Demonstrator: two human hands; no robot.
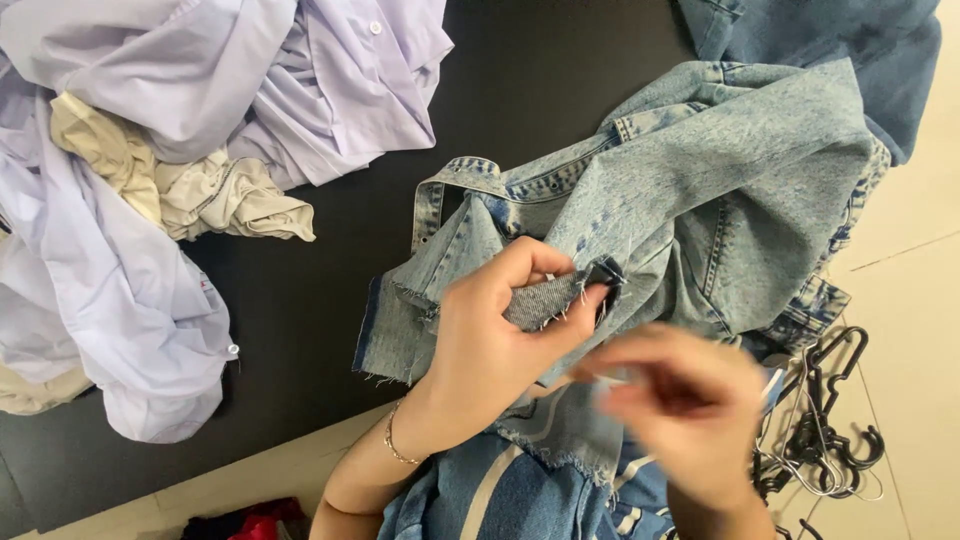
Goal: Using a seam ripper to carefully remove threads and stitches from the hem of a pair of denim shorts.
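Observation:
A light-wash denim garment (720, 170) lies bunched on the dark table (530, 80). My left hand (495, 340) pinches a frayed denim strap (545, 300) of it between thumb and fingers, a thin bracelet on the wrist. My right hand (680, 400) is blurred by motion just to the right and below; it seems to pinch something small and pale, but I cannot make out what.
Pale lilac shirts (150, 120) and a cream garment (190, 185) are heaped on the table's left. Darker denim (850, 50) lies at the top right. Black hangers (830, 420) sit piled on the tiled floor at the right. Red cloth (265, 522) shows below.

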